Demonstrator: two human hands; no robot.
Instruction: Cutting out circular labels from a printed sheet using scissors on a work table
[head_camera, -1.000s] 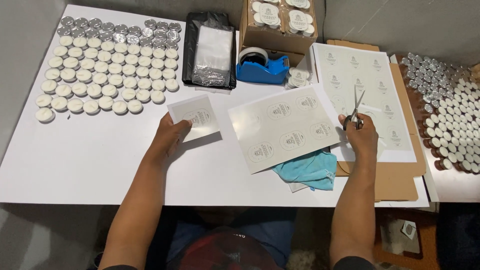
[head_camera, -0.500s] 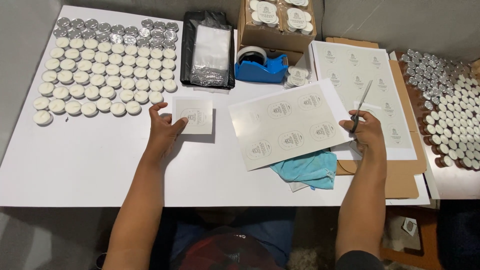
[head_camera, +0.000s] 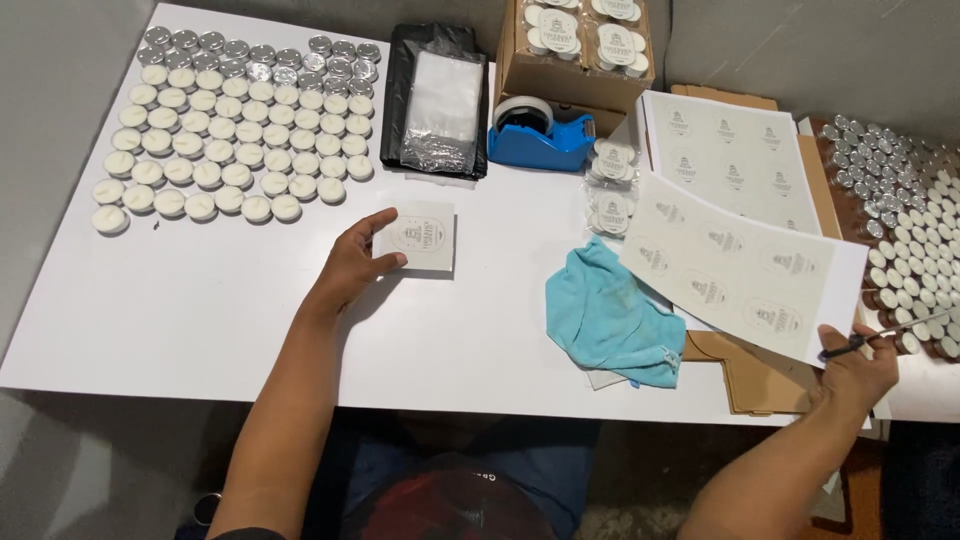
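Tea-light candles (head_camera: 235, 130): white discs in rows at the table's far left; roughly six rows, too many to count surely; the back rows show bare silver cups.
Left hand (head_camera: 352, 268): fingers spread flat, tips pressing the left edge of the cut label.
Cut label (head_camera: 415, 236): one small white square with an oval print, lying flat on the white table (head_camera: 150, 320), just below the candle rows. Thin and light, likely to slide or curl; best pinned flat or lifted by an edge.
Plastic bags (head_camera: 440, 100): one stack, clear sleeves on black, behind the label.
Tape dispenser (head_camera: 538, 135): one, blue.
Cardboard box (head_camera: 580, 60): one, holding wrapped candle packs.
Cloth (head_camera: 610, 315): one, blue, crumpled, soft.
Label sheet (head_camera: 745, 265): one, held raised and tilted; about six oval prints show. Floppy, easily creased; held at its near right corner.
Flat sheet (head_camera: 725, 160): one more, lying behind it.
Right hand (head_camera: 852, 370): closed around the sheet's corner and one pair of scissors (head_camera: 890, 335).
Silver cups (head_camera: 900, 200): many, far right, uncounted.
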